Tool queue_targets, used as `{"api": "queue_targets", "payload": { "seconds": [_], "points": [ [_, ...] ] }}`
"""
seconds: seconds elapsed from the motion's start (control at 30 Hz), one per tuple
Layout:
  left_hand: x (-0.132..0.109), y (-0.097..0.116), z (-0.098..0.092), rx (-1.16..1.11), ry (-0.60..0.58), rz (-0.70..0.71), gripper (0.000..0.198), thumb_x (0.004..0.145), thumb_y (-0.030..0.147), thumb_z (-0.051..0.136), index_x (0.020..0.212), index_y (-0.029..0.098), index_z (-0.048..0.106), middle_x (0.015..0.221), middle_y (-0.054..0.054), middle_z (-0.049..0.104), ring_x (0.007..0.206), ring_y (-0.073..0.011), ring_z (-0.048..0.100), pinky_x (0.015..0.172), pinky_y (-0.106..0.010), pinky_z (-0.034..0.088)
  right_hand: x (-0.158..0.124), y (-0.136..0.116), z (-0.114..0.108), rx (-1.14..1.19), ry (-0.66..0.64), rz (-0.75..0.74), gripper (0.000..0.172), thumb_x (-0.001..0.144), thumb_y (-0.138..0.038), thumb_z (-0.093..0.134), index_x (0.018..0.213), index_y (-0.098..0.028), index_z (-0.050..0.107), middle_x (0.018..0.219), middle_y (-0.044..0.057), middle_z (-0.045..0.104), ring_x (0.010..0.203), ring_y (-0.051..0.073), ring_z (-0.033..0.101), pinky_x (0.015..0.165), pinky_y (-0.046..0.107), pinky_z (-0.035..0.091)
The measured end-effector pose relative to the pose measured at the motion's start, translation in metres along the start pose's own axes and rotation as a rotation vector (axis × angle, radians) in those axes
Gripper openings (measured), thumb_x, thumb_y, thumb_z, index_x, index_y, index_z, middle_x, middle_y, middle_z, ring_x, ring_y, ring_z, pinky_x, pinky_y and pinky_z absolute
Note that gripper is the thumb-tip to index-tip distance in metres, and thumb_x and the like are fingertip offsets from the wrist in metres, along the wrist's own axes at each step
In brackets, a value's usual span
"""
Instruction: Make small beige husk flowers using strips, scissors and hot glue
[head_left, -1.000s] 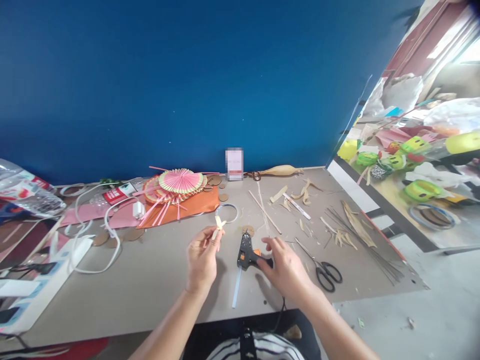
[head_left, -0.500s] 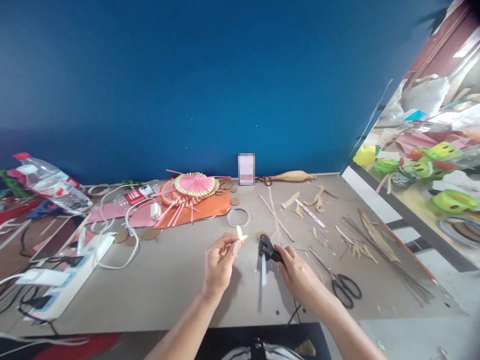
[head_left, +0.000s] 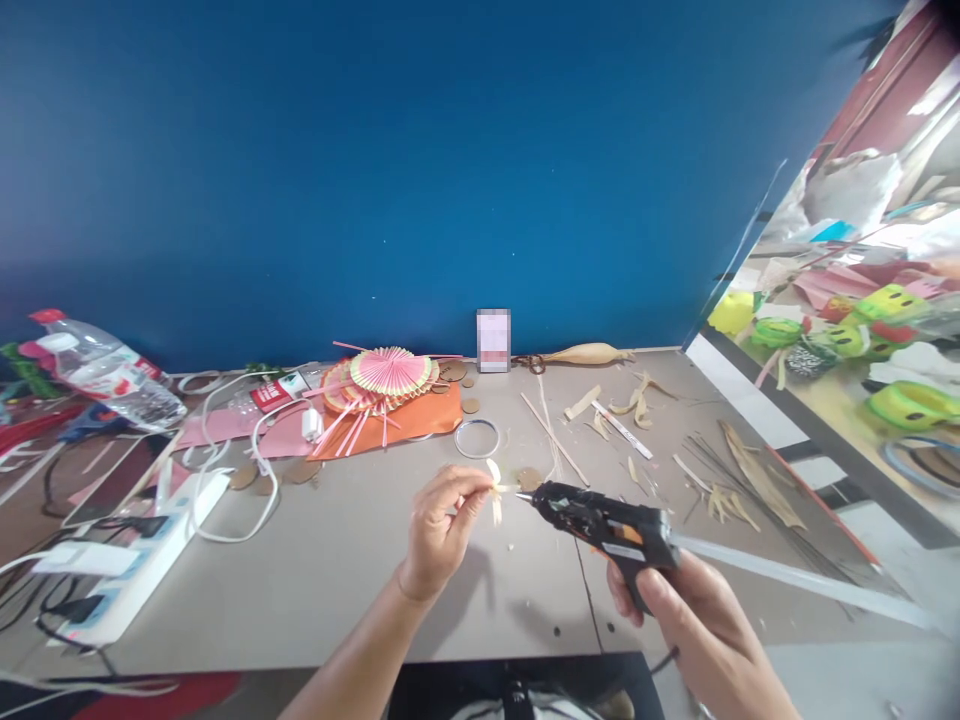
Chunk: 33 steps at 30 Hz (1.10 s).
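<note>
My left hand [head_left: 442, 525] pinches a small pale husk piece with several petal-like strips [head_left: 495, 508] above the middle of the table. My right hand [head_left: 701, 610] is wrapped round the handle of a black glue gun [head_left: 607, 525]. A long translucent glue stick [head_left: 810, 582] sticks out of the gun's back end toward the right. The gun's metal nozzle points left, at the husk piece; I cannot tell whether they touch. Beyond the hands lie a thin hoop [head_left: 477, 438] and a round brown disc [head_left: 529, 478].
On the left are a white power strip [head_left: 142, 570], cables and plastic bottles [head_left: 112, 370]. Pink folded paper fans [head_left: 390, 372] lie on orange paper [head_left: 420, 430]. Husk scraps [head_left: 731, 505], a marker [head_left: 624, 430] and thin wires spread across the right. A blue wall [head_left: 450, 180] rises behind.
My right hand has moved right and toward me, and the glue gun has swung so its nozzle faces left at the husk piece. The husk piece has turned slightly in my left hand.
</note>
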<state>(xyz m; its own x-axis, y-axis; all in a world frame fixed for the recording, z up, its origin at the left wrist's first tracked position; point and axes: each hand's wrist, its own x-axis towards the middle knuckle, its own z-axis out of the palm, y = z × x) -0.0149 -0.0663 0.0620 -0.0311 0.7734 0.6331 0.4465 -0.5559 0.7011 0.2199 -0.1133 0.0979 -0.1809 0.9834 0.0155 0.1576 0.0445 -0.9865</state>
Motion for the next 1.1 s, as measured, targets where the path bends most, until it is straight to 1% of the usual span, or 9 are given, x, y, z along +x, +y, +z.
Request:
{"api": "queue_targets", "payload": {
  "seconds": [0.13, 0.27, 0.43, 0.67, 0.73, 0.8, 0.9, 1.0, 1.1],
  "points": [
    [0.003, 0.004, -0.003, 0.051, -0.033, 0.084, 0.015, 0.077, 0.008, 0.051, 0.083, 0.017, 0.061, 0.076, -0.006, 0.063, 0.067, -0.0139, 0.056, 0.054, -0.023, 0.042, 0.004, -0.009, 0.005, -0.102, 0.003, 0.033, 0.039, 0.079, -0.05, 0.046, 0.062, -0.017, 0.053, 0.058, 0.002, 0.049, 0.055, 0.014, 0.043, 0.053, 0.025, 0.037],
    [0.006, 0.008, -0.003, 0.088, -0.034, 0.149, 0.015, 0.077, 0.008, 0.051, 0.083, 0.017, 0.061, 0.074, -0.005, 0.063, 0.068, -0.0139, 0.056, 0.059, -0.025, 0.045, 0.011, -0.012, 0.007, -0.165, -0.079, -0.046, 0.038, 0.081, -0.048, 0.044, 0.06, -0.017, 0.053, 0.056, 0.0, 0.047, 0.053, 0.012, 0.041, 0.051, 0.023, 0.036],
    [0.008, 0.013, -0.003, 0.092, -0.02, 0.17, 0.014, 0.078, 0.008, 0.052, 0.082, 0.016, 0.061, 0.072, -0.006, 0.063, 0.067, -0.0142, 0.056, 0.062, -0.027, 0.046, 0.015, -0.012, 0.005, -0.223, -0.13, -0.083, 0.036, 0.083, -0.045, 0.041, 0.063, -0.017, 0.053, 0.058, 0.0, 0.047, 0.053, 0.012, 0.043, 0.05, 0.022, 0.037],
    [0.009, 0.014, -0.003, 0.089, -0.033, 0.18, 0.014, 0.077, 0.007, 0.052, 0.081, 0.017, 0.061, 0.072, -0.006, 0.063, 0.066, -0.0146, 0.056, 0.062, -0.027, 0.045, 0.013, -0.01, 0.001, -0.275, -0.171, -0.065, 0.033, 0.082, -0.044, 0.043, 0.066, -0.017, 0.054, 0.06, 0.001, 0.05, 0.056, 0.014, 0.047, 0.052, 0.023, 0.04],
    [0.01, 0.015, -0.003, 0.087, -0.037, 0.192, 0.013, 0.077, 0.007, 0.052, 0.081, 0.017, 0.06, 0.072, -0.005, 0.064, 0.066, -0.0147, 0.057, 0.062, -0.027, 0.045, 0.013, -0.008, 0.0, -0.275, -0.174, -0.038, 0.03, 0.08, -0.044, 0.047, 0.071, -0.017, 0.058, 0.061, 0.002, 0.053, 0.057, 0.015, 0.05, 0.053, 0.024, 0.043],
    [0.011, 0.017, -0.002, 0.084, -0.052, 0.215, 0.014, 0.076, 0.006, 0.053, 0.081, 0.017, 0.06, 0.071, -0.005, 0.064, 0.066, -0.0143, 0.057, 0.062, -0.027, 0.044, 0.013, -0.006, -0.001, -0.282, -0.172, -0.009, 0.028, 0.076, -0.044, 0.053, 0.081, -0.018, 0.062, 0.063, 0.003, 0.057, 0.06, 0.017, 0.053, 0.054, 0.025, 0.046],
    [0.011, 0.018, -0.002, 0.076, -0.079, 0.247, 0.014, 0.076, 0.005, 0.053, 0.081, 0.016, 0.06, 0.073, -0.005, 0.064, 0.065, -0.0135, 0.056, 0.063, -0.027, 0.043, 0.012, -0.008, -0.001, -0.302, -0.158, 0.022, 0.033, 0.072, -0.043, 0.058, 0.095, -0.019, 0.062, 0.066, 0.003, 0.061, 0.062, 0.018, 0.056, 0.056, 0.026, 0.048],
    [0.011, 0.018, -0.001, 0.07, -0.096, 0.255, 0.015, 0.075, 0.003, 0.054, 0.081, 0.016, 0.06, 0.074, -0.005, 0.064, 0.065, -0.0131, 0.055, 0.063, -0.027, 0.043, 0.011, -0.012, 0.0, -0.312, -0.143, 0.033, 0.034, 0.073, -0.043, 0.057, 0.095, -0.018, 0.063, 0.065, 0.003, 0.061, 0.061, 0.018, 0.056, 0.055, 0.026, 0.048],
    [0.01, 0.017, -0.001, 0.063, -0.113, 0.255, 0.017, 0.073, 0.002, 0.054, 0.082, 0.016, 0.059, 0.074, -0.006, 0.064, 0.066, -0.0136, 0.055, 0.062, -0.027, 0.042, 0.012, -0.016, 0.001, -0.313, -0.127, 0.022, 0.03, 0.074, -0.042, 0.057, 0.088, -0.017, 0.065, 0.067, 0.003, 0.06, 0.062, 0.018, 0.056, 0.056, 0.026, 0.048]
  ]
}}
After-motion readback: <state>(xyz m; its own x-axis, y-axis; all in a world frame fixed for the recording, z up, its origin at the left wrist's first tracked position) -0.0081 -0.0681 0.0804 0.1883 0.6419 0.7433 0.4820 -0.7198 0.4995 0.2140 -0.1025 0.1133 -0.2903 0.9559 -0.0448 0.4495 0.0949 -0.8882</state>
